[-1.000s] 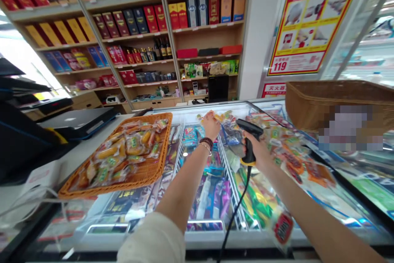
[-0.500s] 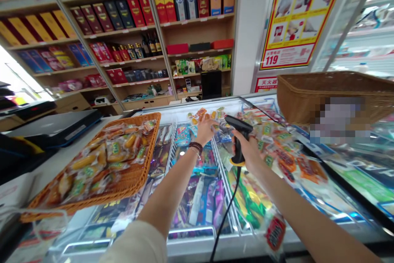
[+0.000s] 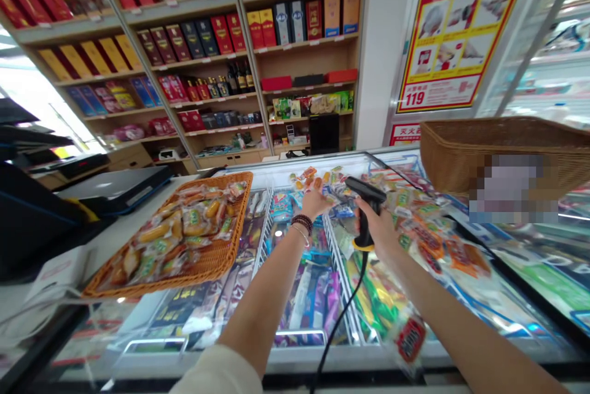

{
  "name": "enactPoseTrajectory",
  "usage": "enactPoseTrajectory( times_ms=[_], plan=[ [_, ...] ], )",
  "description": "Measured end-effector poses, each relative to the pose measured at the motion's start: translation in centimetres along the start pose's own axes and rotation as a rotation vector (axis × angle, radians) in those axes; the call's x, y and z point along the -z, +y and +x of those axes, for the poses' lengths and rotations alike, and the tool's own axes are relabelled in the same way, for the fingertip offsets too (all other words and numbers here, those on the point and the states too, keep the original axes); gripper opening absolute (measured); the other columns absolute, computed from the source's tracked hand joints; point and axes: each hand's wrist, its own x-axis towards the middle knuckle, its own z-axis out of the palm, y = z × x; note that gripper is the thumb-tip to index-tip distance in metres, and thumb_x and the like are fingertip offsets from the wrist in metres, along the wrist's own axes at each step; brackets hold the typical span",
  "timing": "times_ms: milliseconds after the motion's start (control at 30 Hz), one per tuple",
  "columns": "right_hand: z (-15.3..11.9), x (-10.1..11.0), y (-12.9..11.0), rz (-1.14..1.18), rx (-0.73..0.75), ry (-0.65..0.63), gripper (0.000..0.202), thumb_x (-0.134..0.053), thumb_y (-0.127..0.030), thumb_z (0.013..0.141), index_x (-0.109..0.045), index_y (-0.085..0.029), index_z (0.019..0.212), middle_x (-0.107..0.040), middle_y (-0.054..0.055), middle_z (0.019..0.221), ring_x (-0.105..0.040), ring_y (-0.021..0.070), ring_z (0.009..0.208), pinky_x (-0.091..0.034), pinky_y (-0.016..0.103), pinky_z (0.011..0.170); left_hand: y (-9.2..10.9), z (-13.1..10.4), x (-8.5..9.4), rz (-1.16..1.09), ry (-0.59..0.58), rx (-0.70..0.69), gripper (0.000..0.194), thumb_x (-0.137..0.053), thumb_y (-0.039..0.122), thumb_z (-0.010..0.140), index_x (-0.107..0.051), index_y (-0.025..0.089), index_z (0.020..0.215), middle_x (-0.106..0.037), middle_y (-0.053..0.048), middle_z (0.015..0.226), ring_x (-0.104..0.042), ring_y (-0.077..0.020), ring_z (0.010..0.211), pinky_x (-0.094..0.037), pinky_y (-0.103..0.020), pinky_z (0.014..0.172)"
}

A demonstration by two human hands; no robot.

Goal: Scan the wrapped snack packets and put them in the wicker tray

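Observation:
My right hand [image 3: 378, 225] grips the handle of a black barcode scanner [image 3: 366, 209] with a yellow-trimmed base. Its black cable [image 3: 345, 308] hangs down toward the front edge. At the far side of the glass-topped freezer, my left hand [image 3: 316, 200] reaches over small clear-wrapped snack packets [image 3: 310, 173]. Its thumb is spread away from the fingers, and the fingertips overlap the packets; no packet is clearly in its grasp. More wrapped snacks [image 3: 426, 234] lie in a pile on the glass, right of the scanner.
An orange wicker basket [image 3: 209, 262] of wrapped snacks stands at the left. A brown wicker basket [image 3: 442, 163] is at the right rear. A red-labelled packet [image 3: 410, 338] lies at the front edge. Under the glass, wire baskets hold frozen goods; shelves [image 3: 304, 43] of boxes stand behind.
The view has shifted, so the whole scene sits slightly lower and farther right. Both hands keep nearly the same places over the freezer, and the scanner stays in my right hand.

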Motion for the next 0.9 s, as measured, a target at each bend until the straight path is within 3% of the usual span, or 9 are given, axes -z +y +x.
enactPoseTrajectory(
  times_ms=[100,200,300,400,467,667,900],
  plan=[
    [-0.2,0.0,-0.1,-0.046,0.0,-0.03,0.041,-0.083,-0.054,0.064,-0.058,-0.021,0.068,-0.058,-0.003,0.056,-0.05,0.0111,0.039,-0.036,0.025,0.037,-0.1,-1.8,0.8,-0.053,0.016,0.125,0.027,-0.086,0.023,0.06,-0.063,0.02,0.072,-0.069,-0.006,0.081,-0.069,-0.0288,0.098,-0.052,-0.037,0.087],
    [-0.5,-0.3,-0.1,-0.106,0.016,-0.113,0.041,-0.082,-0.054,0.066,-0.056,-0.022,0.065,-0.057,-0.002,0.054,-0.05,0.0117,0.039,-0.037,0.025,0.037,-0.3,-3.8,1.7,-0.385,0.121,0.154,0.033,-0.082,0.02,0.067,-0.064,0.019,0.094,-0.071,-0.006,0.089,-0.069,-0.0223,0.086,-0.054,-0.035,0.079],
    [-1.3,-0.8,-0.2,-0.165,0.033,-0.204,0.042,-0.079,-0.055,0.068,-0.055,-0.022,0.062,-0.057,-0.002,0.053,-0.049,0.0113,0.038,-0.037,0.025,0.037,-0.5,-5.2,2.5,-0.686,0.143,0.106,0.039,-0.082,0.024,0.07,-0.066,0.019,0.106,-0.074,-0.009,0.104,-0.069,-0.0232,0.096,-0.054,-0.038,0.087],
    [-2.1,-1.2,-0.4,-0.245,0.066,-0.275,0.043,-0.078,-0.057,0.071,-0.053,-0.022,0.062,-0.056,-0.002,0.05,-0.048,0.0112,0.036,-0.039,0.026,0.038,-0.7,-5.8,2.9,-0.817,0.16,0.027,0.041,-0.085,0.028,0.067,-0.071,0.018,0.104,-0.073,-0.011,0.114,-0.067,-0.0254,0.109,-0.05,-0.041,0.099],
    [-2.6,-1.3,-0.5,-0.291,0.092,-0.307,0.043,-0.077,-0.057,0.072,-0.053,-0.022,0.063,-0.056,-0.002,0.049,-0.049,0.0117,0.036,-0.04,0.026,0.039,-1.0,-5.9,2.9,-0.891,0.179,0.053,0.047,-0.087,0.029,0.066,-0.07,0.019,0.108,-0.074,-0.01,0.113,-0.068,-0.0249,0.108,-0.05,-0.041,0.1],
    [-3.0,-1.2,-0.2,-0.363,0.126,-0.349,0.044,-0.075,-0.058,0.075,-0.052,-0.023,0.062,-0.056,-0.002,0.046,-0.05,0.0127,0.036,-0.04,0.027,0.04,-1.8,-5.8,2.3,-0.972,0.269,0.083,0.051,-0.089,0.025,0.065,-0.069,0.021,0.112,-0.074,-0.008,0.112,-0.068,-0.0232,0.11,-0.049,-0.04,0.102],
    [-3.4,-1.3,-0.3,-0.409,0.112,-0.341,0.043,-0.072,-0.058,0.078,-0.053,-0.024,0.06,-0.054,-0.002,0.042,-0.048,0.0129,0.036,-0.04,0.027,0.042,-1.6,-5.9,2.3,-0.942,0.246,0.042,0.051,-0.088,0.024,0.067,-0.069,0.021,0.114,-0.073,-0.009,0.113,-0.068,-0.0236,0.109,-0.048,-0.043,0.105]
  ],
)
